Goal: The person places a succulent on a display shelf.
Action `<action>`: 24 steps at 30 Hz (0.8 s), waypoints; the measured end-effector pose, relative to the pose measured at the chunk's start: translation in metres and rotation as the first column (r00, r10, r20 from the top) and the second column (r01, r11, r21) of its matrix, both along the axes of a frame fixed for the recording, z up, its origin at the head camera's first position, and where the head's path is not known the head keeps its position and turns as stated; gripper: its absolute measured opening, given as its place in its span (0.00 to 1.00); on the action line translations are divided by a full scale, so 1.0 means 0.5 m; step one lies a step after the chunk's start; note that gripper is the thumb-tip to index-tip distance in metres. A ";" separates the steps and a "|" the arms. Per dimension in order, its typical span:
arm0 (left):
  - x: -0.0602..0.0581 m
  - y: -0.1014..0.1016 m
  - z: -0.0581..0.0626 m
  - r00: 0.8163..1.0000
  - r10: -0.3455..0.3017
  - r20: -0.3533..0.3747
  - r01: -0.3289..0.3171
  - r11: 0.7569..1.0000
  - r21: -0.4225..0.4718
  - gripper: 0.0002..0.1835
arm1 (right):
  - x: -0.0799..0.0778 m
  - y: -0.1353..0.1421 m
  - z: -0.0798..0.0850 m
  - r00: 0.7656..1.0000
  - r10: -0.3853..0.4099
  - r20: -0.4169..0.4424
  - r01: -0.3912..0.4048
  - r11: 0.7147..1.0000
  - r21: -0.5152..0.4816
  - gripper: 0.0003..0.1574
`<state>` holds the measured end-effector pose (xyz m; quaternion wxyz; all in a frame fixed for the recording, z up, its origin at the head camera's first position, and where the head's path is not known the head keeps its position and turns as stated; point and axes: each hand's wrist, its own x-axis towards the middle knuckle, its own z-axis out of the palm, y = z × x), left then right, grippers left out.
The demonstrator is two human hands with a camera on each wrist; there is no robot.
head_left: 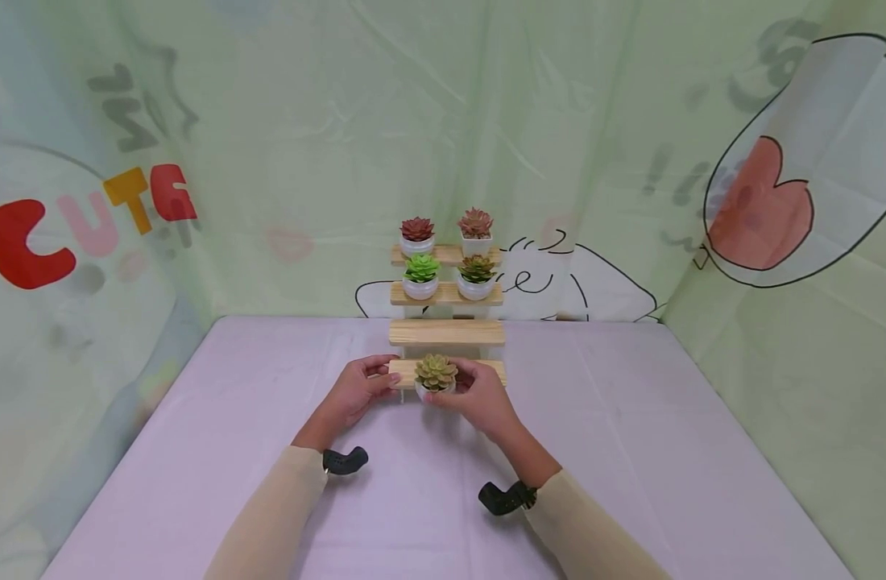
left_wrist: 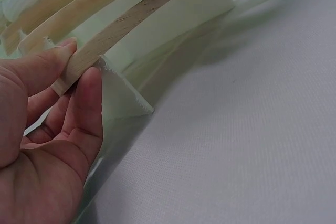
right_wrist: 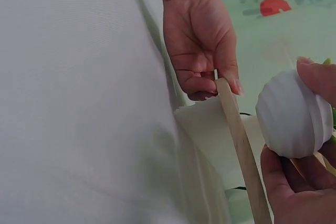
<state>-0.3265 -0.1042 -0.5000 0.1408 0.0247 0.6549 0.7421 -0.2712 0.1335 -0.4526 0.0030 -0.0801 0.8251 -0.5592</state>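
Observation:
A tiered stand with wooden shelves (head_left: 446, 332) stands on the table. My left hand (head_left: 361, 392) pinches the left end of its lowest wooden board (left_wrist: 126, 22) between thumb and fingers. My right hand (head_left: 484, 396) grips a potted succulent (head_left: 436, 374) with dull green leaves by its ribbed white pot (right_wrist: 291, 114). In the head view this pot overlaps the front of the lowest board; in the right wrist view it shows beside that board, and I cannot tell whether they touch.
On the top shelf stand a dark red succulent (head_left: 417, 234) and a pink one (head_left: 476, 229). One tier down are a bright green succulent (head_left: 421, 274) and a brownish green one (head_left: 476, 275). A pale cloth (head_left: 595, 451) covers the table; printed curtains (head_left: 305, 161) hang around it.

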 end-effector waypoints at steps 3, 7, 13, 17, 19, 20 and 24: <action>0.000 -0.001 -0.002 1.000 -0.004 -0.013 0.004 1.000 0.015 0.29 | -0.006 -0.004 0.006 1.000 -0.002 -0.004 0.002 1.000 -0.011 0.42; -0.001 -0.002 -0.006 0.999 -0.019 -0.045 0.020 0.999 0.030 0.30 | -0.016 -0.006 0.012 0.999 -0.013 -0.033 0.012 1.000 -0.029 0.42; 0.000 0.000 -0.001 0.999 -0.013 -0.029 0.014 1.000 0.024 0.29 | -0.033 -0.009 0.025 0.998 -0.034 -0.051 0.033 0.999 -0.024 0.45; 0.002 0.001 0.004 1.000 -0.010 -0.007 0.010 1.000 0.006 0.28 | -0.047 -0.013 0.035 0.999 -0.037 -0.038 0.035 0.998 -0.050 0.45; 0.004 0.001 0.006 1.000 -0.006 -0.002 0.006 1.000 0.007 0.28 | -0.054 -0.016 0.039 0.998 -0.034 -0.049 0.031 0.997 -0.071 0.44; 0.004 0.001 0.006 1.000 -0.004 0.003 0.004 1.000 0.008 0.28 | -0.057 -0.017 0.041 0.998 -0.030 -0.055 0.026 0.996 -0.082 0.43; 0.003 0.001 0.007 1.000 0.003 0.017 -0.003 1.000 0.009 0.28 | -0.073 -0.024 0.046 0.996 -0.025 -0.084 0.015 0.992 -0.123 0.39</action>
